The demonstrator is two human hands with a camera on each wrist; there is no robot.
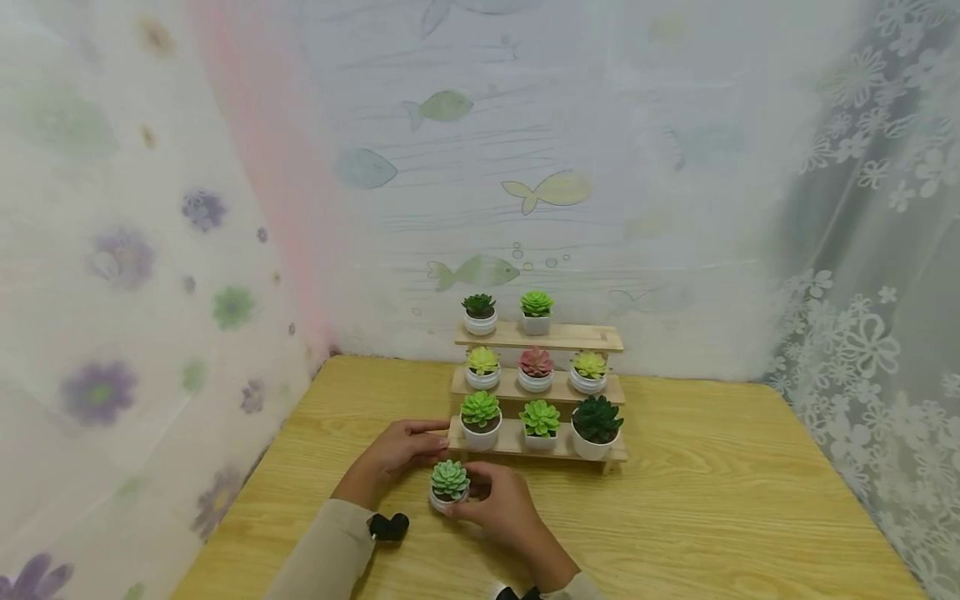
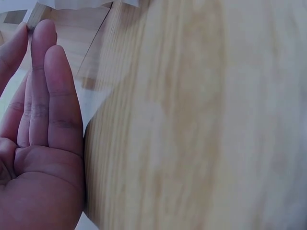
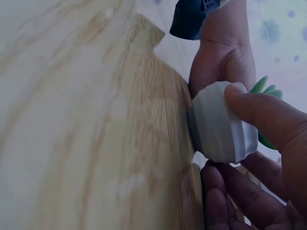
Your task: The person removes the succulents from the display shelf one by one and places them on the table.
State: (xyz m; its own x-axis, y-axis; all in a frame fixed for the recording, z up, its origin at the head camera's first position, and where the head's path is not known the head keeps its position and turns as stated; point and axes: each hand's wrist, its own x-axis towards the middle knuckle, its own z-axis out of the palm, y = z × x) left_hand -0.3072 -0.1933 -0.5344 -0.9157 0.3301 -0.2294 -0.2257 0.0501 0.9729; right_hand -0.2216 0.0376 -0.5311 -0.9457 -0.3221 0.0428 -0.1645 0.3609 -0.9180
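My right hand grips a small potted succulent with pale green leaves by its white pot. In the right wrist view, the thumb presses one side of the ribbed pot and the fingers lie on the other; the pot is at the tabletop. Just behind it, my left hand pinches the left end of the lowest board of a three-tier wooden stand. The left wrist view has the thumb and a fingertip at the wood's edge, the other fingers straight.
On the stand's bottom tier stand three potted succulents, the dark green one at the right. The middle tier holds three, a pink one central. Two, including a bright green one, occupy the top tier's left and middle. Patterned curtains border the wooden table.
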